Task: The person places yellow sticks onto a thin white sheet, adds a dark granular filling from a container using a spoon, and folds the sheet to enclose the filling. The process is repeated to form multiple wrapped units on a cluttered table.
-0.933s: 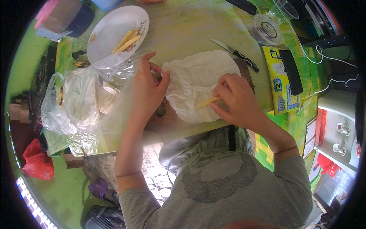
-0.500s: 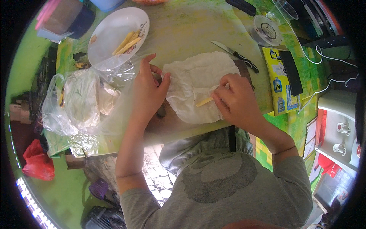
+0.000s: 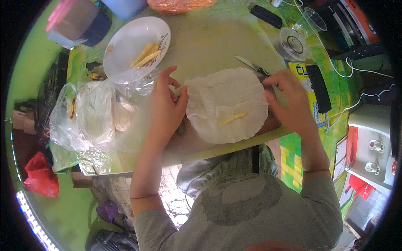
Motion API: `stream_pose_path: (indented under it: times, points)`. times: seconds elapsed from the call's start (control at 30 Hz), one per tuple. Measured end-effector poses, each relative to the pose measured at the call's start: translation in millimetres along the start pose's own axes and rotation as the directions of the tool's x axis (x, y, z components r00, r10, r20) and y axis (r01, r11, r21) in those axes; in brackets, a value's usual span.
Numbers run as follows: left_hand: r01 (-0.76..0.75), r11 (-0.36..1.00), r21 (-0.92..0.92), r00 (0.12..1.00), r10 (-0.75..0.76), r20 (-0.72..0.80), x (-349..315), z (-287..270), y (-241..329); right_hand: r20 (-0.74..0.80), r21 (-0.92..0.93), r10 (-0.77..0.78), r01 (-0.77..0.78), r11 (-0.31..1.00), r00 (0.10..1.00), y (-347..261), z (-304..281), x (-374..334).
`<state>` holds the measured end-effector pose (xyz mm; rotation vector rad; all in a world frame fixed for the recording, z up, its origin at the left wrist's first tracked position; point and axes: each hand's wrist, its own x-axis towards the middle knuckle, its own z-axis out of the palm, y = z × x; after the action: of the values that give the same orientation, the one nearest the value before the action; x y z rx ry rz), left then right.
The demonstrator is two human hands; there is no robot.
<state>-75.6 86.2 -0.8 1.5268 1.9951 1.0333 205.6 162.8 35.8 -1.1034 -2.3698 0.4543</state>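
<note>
A thin, white, round wrapper sheet [image 3: 230,92] lies spread before me, creased on its left part. One pale yellow food strip [image 3: 233,119] rests slantwise on its near half. My left hand [image 3: 169,100] is at the sheet's left edge, thumb and fingers apart. At the right edge is my right hand [image 3: 291,98], its thumb and forefinger spread beside the rim and holding nothing that I can see. Beyond the sheet lies a small knife [image 3: 251,65], its dark handle partly behind my right hand. More strips [image 3: 146,54] sit on a white plate [image 3: 121,39] at the far left.
Left of my left hand, a clear plastic bag [image 3: 63,121] holds a stack of white wrappers [image 3: 97,113]. Plastic tubs [image 3: 75,19] stand far left. At the right are a lidded clear container [image 3: 292,44], a black phone-like object [image 3: 318,88] on a yellow box, and white cables [image 3: 364,72].
My right hand has let go of the yellow strip and moved right to the sheet's edge, leaving the strip on the sheet. My left hand stays at the left edge.
</note>
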Motion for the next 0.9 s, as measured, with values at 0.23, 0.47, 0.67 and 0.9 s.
stream_pose_path:
  times: [0.23, 0.47, 0.67, 0.9]
  points:
    - [-0.354, 0.935, -0.006, 0.932, 0.352, -0.083, -3, 5, -3, -0.263, -0.466, 0.041, -0.165, 0.869, 0.964, 115, -37, 55]
    - [-0.488, 0.873, 0.002, 0.868, 0.486, -0.098, 0, 8, -6, -0.158, -0.406, 0.201, -0.249, 0.879, 0.967, 146, -9, 67]
    - [-0.459, 0.888, 0.008, 0.882, 0.457, -0.114, 2, 10, -6, -0.192, -0.355, 0.156, -0.217, 0.909, 0.969, 137, -10, 69]
    - [-0.418, 0.895, -0.153, 0.894, 0.435, 0.104, 6, 15, 46, -0.008, 0.111, -0.092, 0.092, 0.99, 0.996, 26, -19, 44]
